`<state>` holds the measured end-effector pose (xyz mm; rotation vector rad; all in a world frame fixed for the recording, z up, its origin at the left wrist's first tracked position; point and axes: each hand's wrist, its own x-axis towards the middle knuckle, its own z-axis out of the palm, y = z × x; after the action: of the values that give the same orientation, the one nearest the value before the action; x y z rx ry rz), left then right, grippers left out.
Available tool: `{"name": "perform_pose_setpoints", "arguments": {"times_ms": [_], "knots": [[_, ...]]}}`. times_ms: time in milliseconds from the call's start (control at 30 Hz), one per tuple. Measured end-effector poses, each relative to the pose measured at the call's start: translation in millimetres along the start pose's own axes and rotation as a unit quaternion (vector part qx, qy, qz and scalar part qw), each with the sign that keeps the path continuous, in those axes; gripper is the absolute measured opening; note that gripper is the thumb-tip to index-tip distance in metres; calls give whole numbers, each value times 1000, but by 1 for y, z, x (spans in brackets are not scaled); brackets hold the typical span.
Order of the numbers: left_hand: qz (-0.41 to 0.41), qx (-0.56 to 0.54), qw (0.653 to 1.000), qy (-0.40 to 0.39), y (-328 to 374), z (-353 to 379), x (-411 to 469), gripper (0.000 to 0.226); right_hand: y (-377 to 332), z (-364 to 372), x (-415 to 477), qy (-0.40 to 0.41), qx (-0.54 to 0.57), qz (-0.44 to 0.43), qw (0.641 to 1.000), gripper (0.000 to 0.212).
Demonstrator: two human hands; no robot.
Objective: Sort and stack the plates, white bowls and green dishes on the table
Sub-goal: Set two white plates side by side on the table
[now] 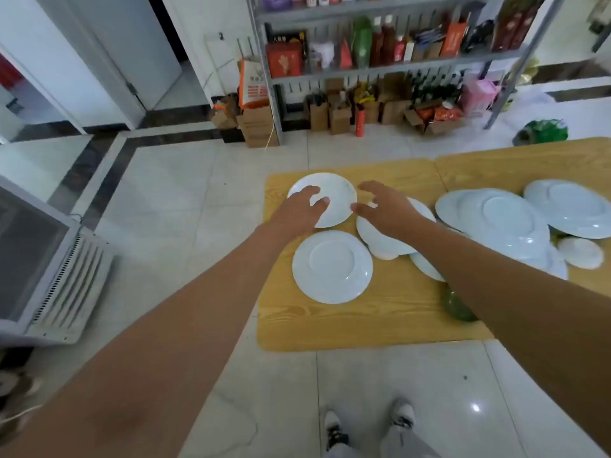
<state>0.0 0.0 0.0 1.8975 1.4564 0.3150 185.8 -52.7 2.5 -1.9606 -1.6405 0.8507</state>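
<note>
Head view: left hand (302, 209) and right hand (385, 211), both released with fingers spread, reach over opposite rims of a white plate (337, 193) at the far left corner of the wooden surface (363, 325); contact cannot be told.

Glossy white plates (332, 266) lie on a wood-grain table (363, 322).

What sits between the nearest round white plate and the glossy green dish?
Bare light-wood tabletop, in the head view; the round white plate and glossy green dish lie apart.
</note>
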Motion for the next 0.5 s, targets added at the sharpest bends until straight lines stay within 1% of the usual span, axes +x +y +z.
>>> {"name": "perform_pose_setpoints", "arguments": {"times_ms": [67,133,233,267,367,400,433,500], "knots": [[-28,4,999,-21,-14,14,12,56,17,18,6,-9,17,30,999,55],[-65,-12,997,-43,-37,32,22,59,41,43,8,-45,38,73,996,56],[-116,-8,992,-54,-72,57,40,65,68,76,20,-61,105,150,981,59],[-136,0,989,-57,-82,62,44,68,71,83,22,-60,139,189,970,59],[-199,16,977,-72,-114,79,60,79,87,105,33,-49,263,311,912,46],[-213,17,974,-75,-122,83,65,83,91,110,37,-42,282,336,898,47],[-224,15,972,-76,-130,87,70,86,96,115,41,-39,290,357,887,54],[-245,11,966,-85,-144,95,78,94,102,124,48,-33,296,383,875,63]]}}
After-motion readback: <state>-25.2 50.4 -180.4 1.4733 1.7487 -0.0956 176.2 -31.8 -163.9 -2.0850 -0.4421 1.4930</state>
